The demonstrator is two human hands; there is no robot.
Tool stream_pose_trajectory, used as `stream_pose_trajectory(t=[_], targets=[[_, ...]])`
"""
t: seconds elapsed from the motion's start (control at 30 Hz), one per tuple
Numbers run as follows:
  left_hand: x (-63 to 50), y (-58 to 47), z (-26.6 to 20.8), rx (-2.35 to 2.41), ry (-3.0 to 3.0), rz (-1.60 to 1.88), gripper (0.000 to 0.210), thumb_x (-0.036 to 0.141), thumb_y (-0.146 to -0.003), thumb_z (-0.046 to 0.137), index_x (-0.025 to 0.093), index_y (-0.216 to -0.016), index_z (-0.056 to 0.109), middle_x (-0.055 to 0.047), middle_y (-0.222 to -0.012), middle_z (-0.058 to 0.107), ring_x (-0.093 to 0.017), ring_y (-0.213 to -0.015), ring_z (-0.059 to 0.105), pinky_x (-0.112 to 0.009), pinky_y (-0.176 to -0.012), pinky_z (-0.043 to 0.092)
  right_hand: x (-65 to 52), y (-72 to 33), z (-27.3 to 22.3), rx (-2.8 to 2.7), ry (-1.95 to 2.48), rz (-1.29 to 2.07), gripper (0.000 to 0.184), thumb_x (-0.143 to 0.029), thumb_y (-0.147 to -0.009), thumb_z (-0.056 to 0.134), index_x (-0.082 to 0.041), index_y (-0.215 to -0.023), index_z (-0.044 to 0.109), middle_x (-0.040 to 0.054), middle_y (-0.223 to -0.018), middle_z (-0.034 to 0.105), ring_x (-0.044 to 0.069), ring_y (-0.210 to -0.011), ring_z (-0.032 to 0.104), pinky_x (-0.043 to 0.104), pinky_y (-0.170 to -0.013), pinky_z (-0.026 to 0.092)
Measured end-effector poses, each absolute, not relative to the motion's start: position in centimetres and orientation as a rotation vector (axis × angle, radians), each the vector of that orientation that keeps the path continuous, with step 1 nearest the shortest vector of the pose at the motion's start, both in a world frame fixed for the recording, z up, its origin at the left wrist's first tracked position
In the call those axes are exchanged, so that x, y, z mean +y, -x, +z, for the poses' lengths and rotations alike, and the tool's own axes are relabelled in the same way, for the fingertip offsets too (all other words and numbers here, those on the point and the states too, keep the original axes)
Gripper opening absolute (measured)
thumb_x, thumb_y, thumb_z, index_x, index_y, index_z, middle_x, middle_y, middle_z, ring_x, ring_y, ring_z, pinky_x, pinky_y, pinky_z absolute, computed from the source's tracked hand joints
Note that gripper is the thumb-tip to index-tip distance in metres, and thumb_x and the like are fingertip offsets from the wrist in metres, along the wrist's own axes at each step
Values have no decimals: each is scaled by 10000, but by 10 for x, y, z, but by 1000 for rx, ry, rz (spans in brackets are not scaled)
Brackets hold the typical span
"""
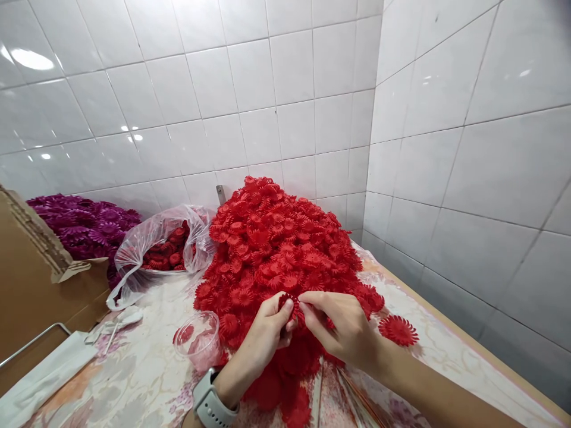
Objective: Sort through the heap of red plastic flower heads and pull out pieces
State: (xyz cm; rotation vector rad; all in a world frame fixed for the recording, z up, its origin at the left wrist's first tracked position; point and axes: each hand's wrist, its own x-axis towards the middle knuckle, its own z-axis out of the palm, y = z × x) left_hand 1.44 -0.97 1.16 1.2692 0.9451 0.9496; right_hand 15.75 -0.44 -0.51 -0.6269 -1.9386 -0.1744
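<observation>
In the head view, my left hand (270, 330) is closed around a small dark red artificial flower (289, 302), its thumb pressed on the near side. From the right, my right hand (341, 324) pinches the flower's fringed edge between thumb and forefinger. Exactly what those fingertips grip is too small to make out. Right behind both hands rises a big heap of red fringed flowers (285, 238). More flat red pieces (297, 404) lie beneath my wrists. One loose red flower (398, 330) rests to the right of my right hand.
A clear plastic cup (207, 342) with pinkish contents stands left of my left hand. Behind it are a plastic bag (129, 244) of dark red flowers, a purple flower heap (89, 223) and a cardboard box (35, 297). Thin sticks (357, 395) lie at the front. Tiled walls (285, 77) enclose the table.
</observation>
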Motion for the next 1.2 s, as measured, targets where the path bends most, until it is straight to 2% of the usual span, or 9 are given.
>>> stream_pose_trajectory(t=[0.2, 0.3, 0.4, 0.67, 0.87, 0.93, 1.03, 1.1, 1.2], targets=[[-10, -16, 14, 928, -1296, 928, 385, 486, -684, 579, 182, -621, 350, 91, -486, 308, -26, -407, 222, -158, -382, 152, -5, -159, -2, -1900, 626, -174, 130, -104, -817, 455, -188, -860, 544, 15, -605, 648, 122, -484, 588, 225, -477, 451], [-10, -16, 15, 924, -1327, 968, 317, 449, -738, 531, 179, -657, 386, 75, -513, 372, -36, -397, 312, -162, -382, 227, -5, -159, 0, -1889, 628, -151, 133, -104, -822, 452, -193, -878, 534, 5, -594, 644, 116, -478, 581, 217, -479, 450], [-8, -16, 13, 892, -1394, 983, 333, 494, -769, 465, 175, -688, 416, 52, -554, 444, -52, -397, 390, -183, -393, 304, -5, -159, 2, -1876, 635, -139, 128, -115, -831, 442, -194, -876, 532, -9, -567, 627, 102, -438, 549, 206, -456, 433], [-2, -10, 10, 994, -1386, 952, 524, 636, -611, 569, 190, -527, 306, 111, -424, 210, -17, -374, 135, -174, -354, 91, -3, -158, 2, -1809, 586, -174, 103, -92, -820, 459, -177, -851, 509, -32, -530, 537, 77, -412, 464, 185, -434, 382], [-5, -10, 10, 1040, -1335, 939, 632, 726, -673, 379, 171, -376, 317, 81, -327, 202, -18, -317, 146, -189, -338, 87, -8, -157, 1, -1790, 652, 22, 92, -114, -830, 448, -189, -842, 499, -82, -481, 366, 58, -367, 343, 177, -371, 297], [-4, -11, 7, 987, -1277, 964, 633, 726, -703, 313, 156, -444, 408, 60, -353, 299, -30, -318, 217, -177, -332, 136, -8, -157, 1, -1797, 675, 85, 84, -127, -836, 443, -191, -853, 494, -82, -485, 374, 60, -372, 354, 178, -378, 308], [-2, -13, 2, 838, -1206, 990, 538, 652, -748, 372, 145, -737, 552, 1, -564, 528, -77, -429, 426, -190, -391, 331, -8, -156, 2, -1764, 759, 192, 82, -154, -845, 435, -191, -898, 485, -64, -530, 443, 74, -425, 437, 179, -412, 359], [0, -14, 0, 744, -1168, 995, 475, 590, -754, 455, 151, -909, 552, -34, -730, 595, -105, -557, 522, -226, -514, 433, -7, -155, 4, -1731, 851, 259, 86, -179, -836, 458, -198, -915, 485, -33, -622, 497, 92, -512, 498, 190, -469, 415], [-1, -15, 0, 657, -1099, 1002, 503, 579, -777, 435, 157, -1033, 531, -71, -857, 621, -139, -717, 581, -262, -658, 467, -5, -154, 6, -1773, 909, 351, 139, -202, -768, 558, -208, -901, 516, 37, -886, 528, 148, -777, 560, 254, -663, 488]])
